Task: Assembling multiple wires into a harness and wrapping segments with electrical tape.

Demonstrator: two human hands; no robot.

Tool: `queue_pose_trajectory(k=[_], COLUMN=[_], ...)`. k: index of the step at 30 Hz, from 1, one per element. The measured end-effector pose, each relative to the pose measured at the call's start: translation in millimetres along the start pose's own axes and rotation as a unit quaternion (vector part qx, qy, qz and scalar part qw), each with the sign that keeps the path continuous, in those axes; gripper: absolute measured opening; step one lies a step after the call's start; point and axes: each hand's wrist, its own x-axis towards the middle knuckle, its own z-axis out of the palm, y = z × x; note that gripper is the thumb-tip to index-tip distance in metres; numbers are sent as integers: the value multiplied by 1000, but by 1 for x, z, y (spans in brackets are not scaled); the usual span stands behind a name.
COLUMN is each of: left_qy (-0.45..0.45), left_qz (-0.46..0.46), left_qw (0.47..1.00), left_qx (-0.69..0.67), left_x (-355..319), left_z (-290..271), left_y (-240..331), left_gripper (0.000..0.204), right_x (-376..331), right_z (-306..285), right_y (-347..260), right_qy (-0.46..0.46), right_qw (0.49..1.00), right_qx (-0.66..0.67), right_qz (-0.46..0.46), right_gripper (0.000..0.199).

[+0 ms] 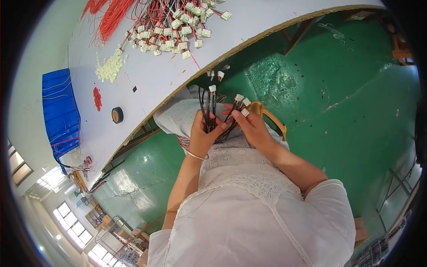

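Observation:
My left hand (202,133) grips a bundle of black and red wires (209,107) that end in small white plug connectors (212,88). My right hand (251,124) holds the other side of the same bundle, with several white connectors (242,103) sticking up at its fingertips. Both hands are over my lap, just in front of the table edge. A thin bangle (197,155) sits on my left wrist.
The white table (147,80) carries a heap of red wires with white connectors (171,26), a pile of loose white housings (109,67), small red parts (97,98), a black tape roll (117,115) and a blue bin (60,111). An orange chair back (271,118) and green floor (347,89) lie beyond.

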Motion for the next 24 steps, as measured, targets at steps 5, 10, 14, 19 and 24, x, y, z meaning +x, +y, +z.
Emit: queue_pose_trajectory(k=[5, 10, 14, 19, 24], left_qy=[9, 12, 0, -20, -36], left_qz=[-2, -8, -9, -11, -30], left_qw=[1000, 999, 1000, 999, 999], left_qx=[-19, -32, 1, 40, 10], left_x=[0, 0, -4, -6, -9], left_z=[0, 0, -1, 1, 3], left_y=[4, 5, 0, -2, 2], left_gripper=[38, 37, 35, 36, 25], right_x=[1, 0, -2, 5, 8], right_z=[-3, -1, 5, 9, 13], right_y=[6, 0, -23, -21, -13], right_qy=[34, 47, 57, 65, 108], right_qw=[997, 994, 998, 993, 989], right_qx=[71, 96, 32, 84, 81], right_qz=[11, 30, 11, 53, 55], right_gripper=[39, 40, 40, 28, 30])
